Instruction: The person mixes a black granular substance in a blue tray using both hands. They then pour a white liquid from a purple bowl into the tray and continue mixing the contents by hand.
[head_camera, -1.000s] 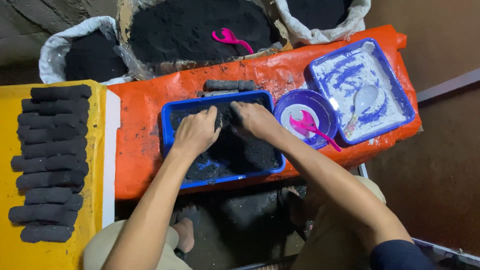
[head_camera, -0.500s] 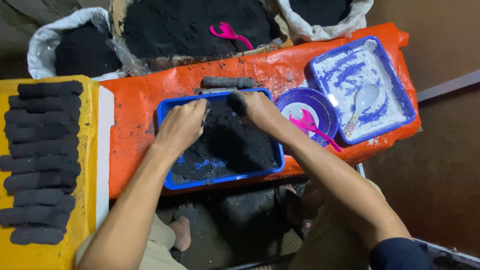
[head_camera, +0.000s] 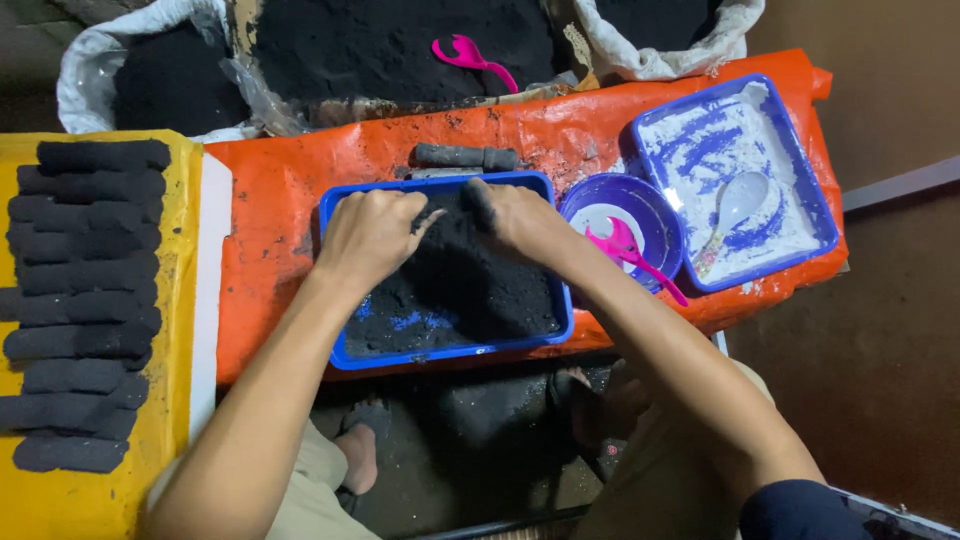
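Both hands work a heap of black powder in a blue tray (head_camera: 345, 352) set on an orange-covered tabletop (head_camera: 265, 215). The left hand (head_camera: 372, 232) is curled loosely over the mound's upper left edge, fingers bent down into the black powder (head_camera: 470, 285); the right hand (head_camera: 510, 215) is cupped on the top right of the mound, its blackened fingertips pressed against the heap. Neither hand grips a separate object.

The mound sits high against the tray's far rim, so a hard push could send powder over that edge onto the dark cylindrical mould (head_camera: 465, 156) lying just behind it. Loose grains could also scatter right into the round purple bowl (head_camera: 640, 205) beside the tray, where a pink scoop (head_camera: 630, 250) rests. Just beyond the bowl, a second blue tray dusted with white powder (head_camera: 700, 150) holds a white spoon (head_camera: 735, 205); black-stained fingers reaching there would likely soil it.

At the left, rows of finished black sticks (head_camera: 85, 300) lie on a yellow sheet (head_camera: 180, 300), near the left forearm; a wide elbow swing might knock or crumble them. Open sacks of black powder (head_camera: 390, 45) stand behind the tabletop.
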